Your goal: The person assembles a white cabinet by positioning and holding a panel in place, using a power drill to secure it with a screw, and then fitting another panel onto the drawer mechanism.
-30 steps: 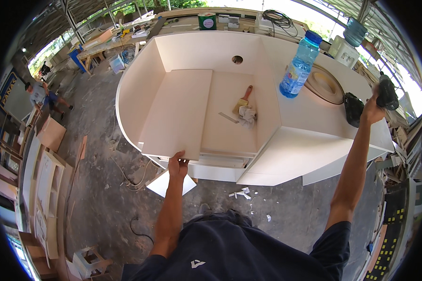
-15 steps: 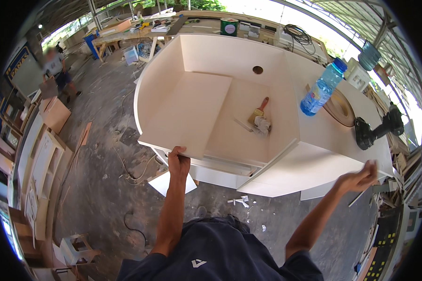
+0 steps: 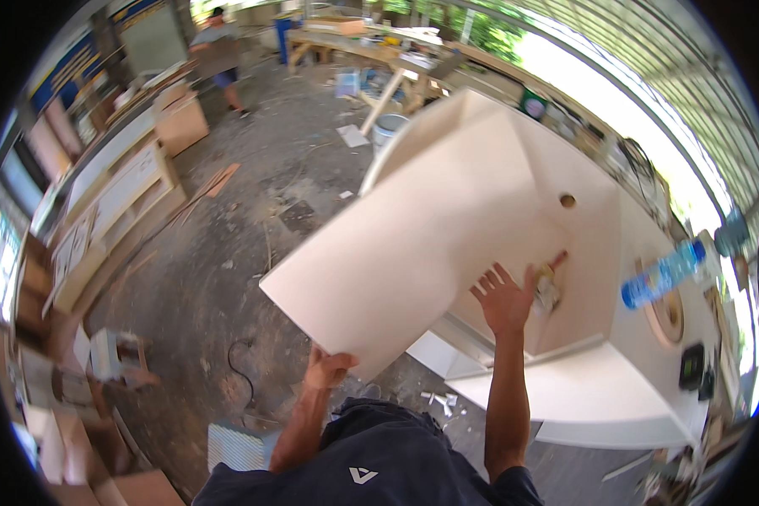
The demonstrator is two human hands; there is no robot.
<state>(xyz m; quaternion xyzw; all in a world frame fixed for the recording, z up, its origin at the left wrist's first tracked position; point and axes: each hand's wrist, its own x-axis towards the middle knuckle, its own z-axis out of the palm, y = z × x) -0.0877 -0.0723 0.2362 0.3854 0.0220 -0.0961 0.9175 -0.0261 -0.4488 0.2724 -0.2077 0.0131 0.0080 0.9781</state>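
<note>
The broad, pale panel (image 3: 396, 278) lies across the left part of the curved cabinet (image 3: 589, 244), its near end jutting out over the floor (image 3: 253, 190); blur hides whether its far end rests on anything. It looks like thin, flat sheet board, so it should be stiff and of moderate weight, yet awkward: so long a piece would likely swing or dip if carried from one end. The smooth face may slide under a flat palm, and the corners look the likeliest parts to chip. The left hand (image 3: 325, 368) grips the near short edge, thumb on top, the other fingers mostly hidden by the board. The right hand (image 3: 504, 305) is open, fingers spread at the long right edge; contact is unclear. A hold on both long edges near mid-length would probably balance it better than the end alone. Beyond the right hand, inside the cabinet, is a red-handled brush (image 3: 558, 261); on the cabinet's flat top are a blue bottle (image 3: 664, 274), a round ring (image 3: 670, 314) and a dark power tool (image 3: 694, 368).
</note>
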